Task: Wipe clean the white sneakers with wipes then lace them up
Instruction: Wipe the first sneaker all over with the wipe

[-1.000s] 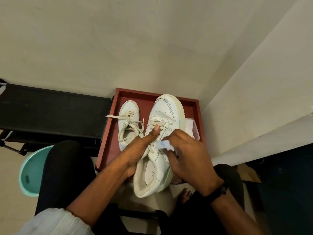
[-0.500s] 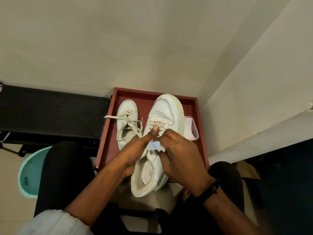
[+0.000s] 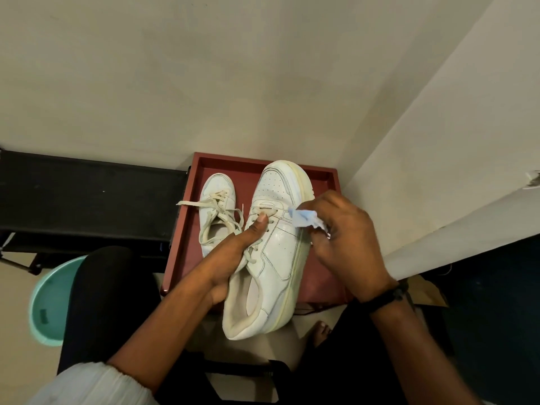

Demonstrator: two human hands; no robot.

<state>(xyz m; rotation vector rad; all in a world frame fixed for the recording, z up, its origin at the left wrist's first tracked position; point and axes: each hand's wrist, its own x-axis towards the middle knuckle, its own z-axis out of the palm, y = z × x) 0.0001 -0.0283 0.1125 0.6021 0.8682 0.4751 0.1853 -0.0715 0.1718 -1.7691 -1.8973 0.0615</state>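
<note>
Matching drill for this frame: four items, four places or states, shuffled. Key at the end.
1 wipe
2 nearer sneaker
3 farther sneaker
4 teal basin

a lies in the red tray
b pinched in the right hand
c beside the left leg
d gripped by the left hand

Pairs: 1-b, 2-d, 3-a, 4-c

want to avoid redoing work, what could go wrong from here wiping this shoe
The wipe is a small wad pinched in the right hand; it may slip out mid-stroke.
The held sneaker juts heel-first past the near edge of the tray, gripped only by the left hand; it could drop.
The loose lace of the other sneaker trails over the tray's left rim and might snag.
</note>
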